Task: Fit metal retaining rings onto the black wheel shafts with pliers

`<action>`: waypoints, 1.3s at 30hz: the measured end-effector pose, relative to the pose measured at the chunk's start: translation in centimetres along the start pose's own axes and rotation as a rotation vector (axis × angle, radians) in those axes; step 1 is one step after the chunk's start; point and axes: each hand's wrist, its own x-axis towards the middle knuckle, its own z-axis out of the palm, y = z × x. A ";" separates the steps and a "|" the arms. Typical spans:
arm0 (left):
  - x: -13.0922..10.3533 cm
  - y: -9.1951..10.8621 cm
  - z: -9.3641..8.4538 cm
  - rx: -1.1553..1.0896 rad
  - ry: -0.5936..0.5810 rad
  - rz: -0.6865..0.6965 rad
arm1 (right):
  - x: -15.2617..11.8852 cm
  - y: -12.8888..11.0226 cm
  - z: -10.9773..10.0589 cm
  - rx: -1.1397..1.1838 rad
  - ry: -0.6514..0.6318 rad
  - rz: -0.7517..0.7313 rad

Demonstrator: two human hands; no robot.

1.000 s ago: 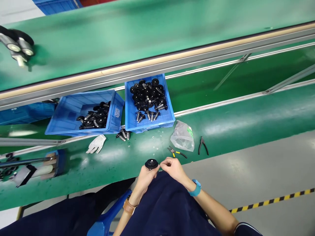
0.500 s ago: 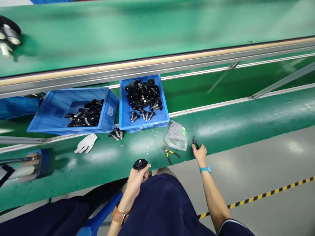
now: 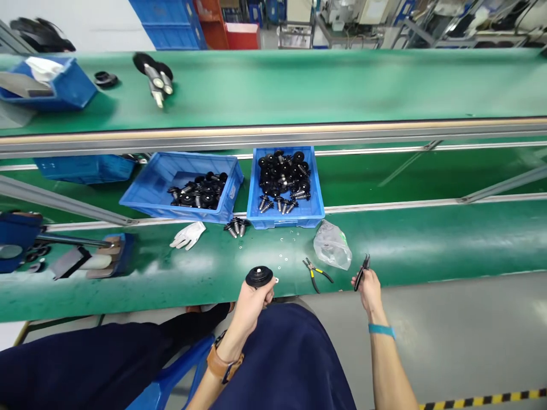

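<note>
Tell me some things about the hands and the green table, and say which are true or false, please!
1. A white glove and a clear bag lie on the green table. True.
2. The bag is left of the glove in the picture. False: it is to the right.
3. The left hand holds a round black part. True.
4. The right hand holds black pliers. True.
5. The left hand wears the glove. False: that hand is bare.

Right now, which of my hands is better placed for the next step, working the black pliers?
Your right, most likely: the right hand holds the black pliers, while the left hand grips the black disc-topped part, with a small pale piece at its fingertips.
</note>
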 end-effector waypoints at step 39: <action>-2.7 3.1 -0.4 -0.089 -0.057 0.127 | -17.3 -14.7 4.5 -0.942 -0.455 -1.256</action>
